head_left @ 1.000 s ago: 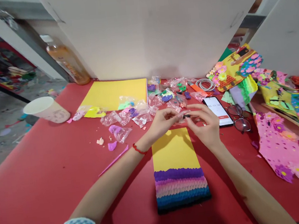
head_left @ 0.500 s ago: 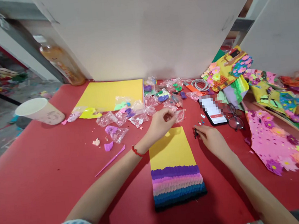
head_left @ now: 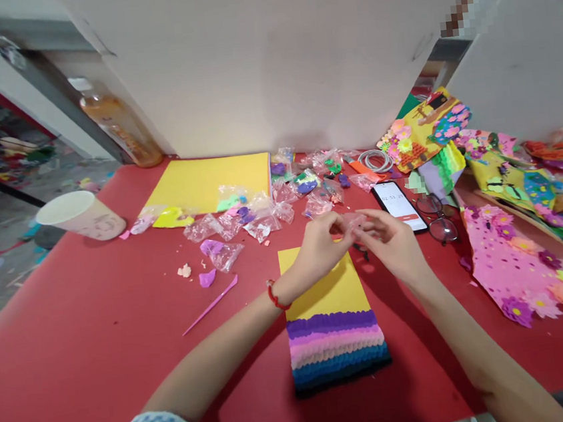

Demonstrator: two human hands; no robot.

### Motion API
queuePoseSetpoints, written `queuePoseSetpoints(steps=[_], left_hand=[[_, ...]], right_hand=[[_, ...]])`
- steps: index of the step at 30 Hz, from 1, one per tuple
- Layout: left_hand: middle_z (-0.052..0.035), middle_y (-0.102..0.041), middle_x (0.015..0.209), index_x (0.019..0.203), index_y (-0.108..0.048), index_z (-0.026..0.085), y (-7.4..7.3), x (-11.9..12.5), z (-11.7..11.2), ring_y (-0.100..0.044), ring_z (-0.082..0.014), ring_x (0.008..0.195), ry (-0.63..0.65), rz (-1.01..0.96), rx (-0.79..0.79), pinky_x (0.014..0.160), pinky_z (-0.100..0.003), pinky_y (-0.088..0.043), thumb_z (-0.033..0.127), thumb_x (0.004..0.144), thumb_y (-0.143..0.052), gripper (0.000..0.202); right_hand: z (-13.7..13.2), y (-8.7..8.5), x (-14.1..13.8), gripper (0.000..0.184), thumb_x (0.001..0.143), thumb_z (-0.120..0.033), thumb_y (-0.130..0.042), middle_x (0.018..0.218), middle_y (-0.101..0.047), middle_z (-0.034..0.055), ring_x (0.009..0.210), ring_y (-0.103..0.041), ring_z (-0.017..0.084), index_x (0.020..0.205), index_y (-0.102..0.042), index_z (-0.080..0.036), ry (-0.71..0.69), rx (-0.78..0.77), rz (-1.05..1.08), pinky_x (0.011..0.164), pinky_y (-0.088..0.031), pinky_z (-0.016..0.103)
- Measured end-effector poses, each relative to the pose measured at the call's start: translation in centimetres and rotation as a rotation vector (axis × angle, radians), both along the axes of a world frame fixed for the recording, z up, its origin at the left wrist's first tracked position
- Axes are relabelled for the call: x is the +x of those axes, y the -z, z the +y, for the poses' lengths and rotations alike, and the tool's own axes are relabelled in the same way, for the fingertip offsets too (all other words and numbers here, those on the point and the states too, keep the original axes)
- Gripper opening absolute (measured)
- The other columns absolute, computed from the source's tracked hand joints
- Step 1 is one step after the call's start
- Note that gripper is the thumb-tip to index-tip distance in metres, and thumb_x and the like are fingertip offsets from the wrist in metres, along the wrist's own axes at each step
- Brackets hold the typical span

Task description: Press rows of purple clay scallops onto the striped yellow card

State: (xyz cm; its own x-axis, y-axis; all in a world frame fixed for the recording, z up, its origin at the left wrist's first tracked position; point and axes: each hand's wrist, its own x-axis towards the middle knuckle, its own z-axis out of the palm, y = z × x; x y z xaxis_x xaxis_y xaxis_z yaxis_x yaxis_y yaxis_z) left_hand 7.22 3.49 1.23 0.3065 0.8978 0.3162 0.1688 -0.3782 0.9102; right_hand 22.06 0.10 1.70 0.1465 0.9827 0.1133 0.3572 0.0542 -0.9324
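Observation:
Both hands meet above the top edge of a yellow card (head_left: 320,287). My left hand (head_left: 321,246) has its fingers closed on a small clear plastic bag (head_left: 354,222). From the other side my right hand (head_left: 394,245) pinches the same bag; its contents are hard to make out. Just below the right fingers shows a dark lump (head_left: 361,251), and whether it is held or lies on the table I cannot tell. Across the card's lower part run scalloped clay-like rows in purple, pink, beige, blue and near-black.
Left of the card lie a pink pointed tool (head_left: 211,304) and a purple clay piece (head_left: 208,278). Bagged clay (head_left: 223,254) and yellow sheets (head_left: 213,181) lie behind. A paper cup (head_left: 83,217) stands left. Phone (head_left: 402,208), glasses (head_left: 443,229) and decorated pieces (head_left: 513,260) occupy the right.
My right hand has moved up and left to meet my left hand at the clear bag. My left hand has shifted slightly right and down.

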Motion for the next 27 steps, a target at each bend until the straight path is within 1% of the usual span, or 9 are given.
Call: queuePoseSetpoints(steps=[4,7,9,11,13,15,18,22,27], left_hand=[[-0.0009,-0.059,0.071,0.063,-0.05,0.018,0.0,0.9,-0.8,-0.055,-0.0142,0.072,-0.03,-0.209,-0.017,0.073,-0.029,-0.042,0.007,0.066,-0.054,0.012],[0.0022,-0.053,0.066,0.063,-0.04,0.019,0.4,0.9,-0.5,-0.052,-0.0119,0.066,0.018,-0.317,-0.086,0.067,-0.026,-0.042,0.009,0.066,-0.053,0.017],[0.0041,-0.05,0.064,0.065,-0.031,0.021,0.5,0.6,-0.2,-0.049,-0.0102,0.061,0.104,-0.351,-0.139,0.061,-0.024,-0.042,0.011,0.067,-0.052,0.024],[0.0054,-0.046,0.065,0.067,-0.028,0.021,0.4,0.4,0.0,-0.045,-0.0086,0.059,0.23,-0.401,-0.199,0.058,-0.022,-0.04,0.011,0.066,-0.053,0.027],[0.0059,-0.041,0.067,0.068,-0.029,0.021,0.3,0.4,0.2,-0.04,-0.0077,0.059,0.301,-0.445,-0.227,0.057,-0.02,-0.036,0.009,0.063,-0.053,0.027],[0.006,-0.039,0.067,0.068,-0.031,0.02,0.2,0.5,0.3,-0.037,-0.0075,0.059,0.27,-0.464,-0.214,0.056,-0.02,-0.034,0.008,0.063,-0.053,0.026],[0.0058,-0.041,0.066,0.069,-0.034,0.02,0.3,0.8,0.4,-0.039,-0.0071,0.058,0.214,-0.448,-0.189,0.057,-0.02,-0.035,0.01,0.067,-0.053,0.022],[0.0055,-0.043,0.066,0.068,-0.039,0.018,0.3,1.1,0.1,-0.041,-0.0062,0.057,0.175,-0.371,-0.166,0.055,-0.019,-0.036,0.007,0.065,-0.055,0.02],[0.0037,-0.047,0.067,0.067,-0.044,0.017,0.2,1.5,-0.4,-0.047,-0.0077,0.061,0.103,-0.268,-0.124,0.056,-0.019,-0.04,0.006,0.067,-0.056,0.016]], right_hand=[[1.2,0.8,-1.3,0.023,0.066,-0.022,-0.061,0.066,-0.058,-0.0024,0.06,-0.055,0.013,0.088,-0.058,-0.019,0.138,0.102,-0.072,0.06,-0.046,0.027],[1.3,1.3,-1.7,0.022,0.067,-0.02,-0.058,0.079,-0.061,0.0002,0.069,-0.057,0.014,0.089,-0.055,-0.02,0.149,0.187,-0.045,0.062,-0.045,0.026],[1.0,1.1,-2.1,0.022,0.067,-0.018,-0.056,0.086,-0.062,0.0014,0.077,-0.059,0.014,0.089,-0.055,-0.021,0.138,0.24,0.037,0.065,-0.046,0.026],[0.7,0.7,-2.5,0.016,0.066,-0.016,-0.053,0.08,-0.063,0.0003,0.074,-0.06,0.014,0.082,-0.056,-0.021,0.133,0.243,0.097,0.066,-0.047,0.026],[0.5,0.2,-2.8,0.011,0.066,-0.015,-0.051,0.07,-0.062,-0.0011,0.067,-0.059,0.014,0.073,-0.057,-0.02,0.143,0.218,0.14,0.064,-0.048,0.027],[0.5,-0.1,-2.7,0.008,0.066,-0.016,-0.052,0.066,-0.061,-0.0014,0.064,-0.059,0.014,0.069,-0.058,-0.02,0.172,0.204,0.185,0.064,-0.049,0.028],[0.3,-0.1,-2.2,0.006,0.067,-0.019,-0.056,0.07,-0.063,-0.001,0.068,-0.061,0.014,0.071,-0.061,-0.02,0.188,0.184,0.253,0.069,-0.05,0.029],[-0.3,0.1,-1.4,0.016,0.065,-0.02,-0.061,0.071,-0.062,-0.0047,0.07,-0.062,0.011,0.078,-0.054,-0.022,0.187,0.143,0.437,0.073,-0.05,0.028],[-0.9,0.0,-0.6,0.023,0.059,-0.018,-0.062,0.065,-0.062,-0.0067,0.063,-0.061,0.01,0.078,-0.048,-0.023,0.195,-0.007,0.636,0.067,-0.048,0.025]])
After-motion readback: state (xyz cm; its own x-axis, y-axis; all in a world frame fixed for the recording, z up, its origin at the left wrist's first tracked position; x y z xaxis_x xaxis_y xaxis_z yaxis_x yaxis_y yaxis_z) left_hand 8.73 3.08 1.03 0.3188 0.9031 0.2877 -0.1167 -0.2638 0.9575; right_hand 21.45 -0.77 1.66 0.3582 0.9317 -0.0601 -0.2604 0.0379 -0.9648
